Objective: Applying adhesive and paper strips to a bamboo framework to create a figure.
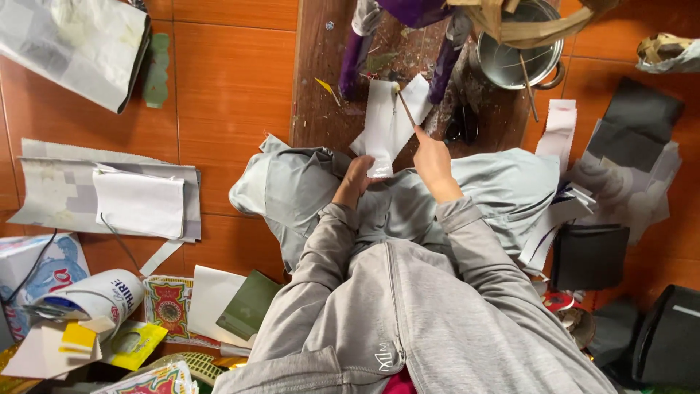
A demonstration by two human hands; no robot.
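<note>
Left hand (357, 177) gripping white zigzag-edged paper (389, 124), thin stick (405, 107)

The left hand (359, 179) is partly covered by the white paper piece (389, 124) it grips, so its fingertips are hidden. The metal pot (519, 51) at far right is cut by the top edge and overlapped by a tan bag (526, 22). The black bag (669, 335) at near right is cropped by the frame edge.
</note>
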